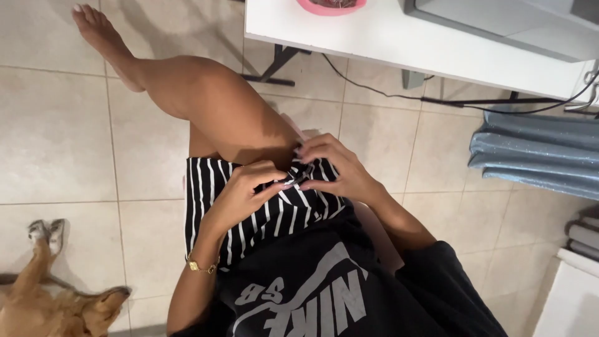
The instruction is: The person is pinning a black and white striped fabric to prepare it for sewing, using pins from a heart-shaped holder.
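I sit with one leg crossed over the other, wearing black-and-white striped shorts [212,187] and a dark shirt with a pale print. My left hand [246,190] pinches the shorts' fabric near the hem in my lap. My right hand [337,168] grips the same bunched striped fabric from the other side. The fingertips of both hands meet at the fold [296,178]. A gold bracelet [201,266] sits on my left wrist. What lies inside the fold is hidden.
A white table [399,37] stands ahead with a pink bowl [331,6] and a grey device [518,25]. Black cables [399,93] run along the tiled floor. Blue folded cloth [536,153] lies at right. A tan dog [56,306] lies at bottom left.
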